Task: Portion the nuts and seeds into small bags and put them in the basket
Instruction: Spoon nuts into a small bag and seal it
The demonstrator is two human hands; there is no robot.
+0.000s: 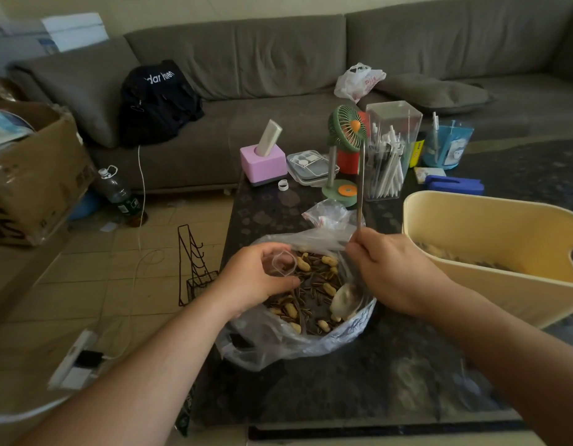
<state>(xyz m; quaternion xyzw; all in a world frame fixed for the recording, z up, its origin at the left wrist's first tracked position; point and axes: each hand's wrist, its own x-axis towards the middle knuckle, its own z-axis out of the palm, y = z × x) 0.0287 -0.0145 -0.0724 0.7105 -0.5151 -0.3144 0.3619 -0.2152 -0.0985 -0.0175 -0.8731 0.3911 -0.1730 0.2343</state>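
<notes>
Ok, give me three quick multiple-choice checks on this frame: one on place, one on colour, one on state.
1. Where is the cream plastic basket relative to the clear plastic bag of peanuts and seeds?
A left B right C underneath
2. What colour is the small desk fan?
A green B blue C white
3. The left hand is
A flat on the table B pinching a small clear bag C holding a bottle

Answers: B, the basket stands right of the bag; A, the fan cage is green; B, curled fingers hold the bag's open mouth.

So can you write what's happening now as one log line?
left hand: holds small bag open | right hand: holds chopsticks | over peanuts and sunflower seeds | basket: right
</notes>
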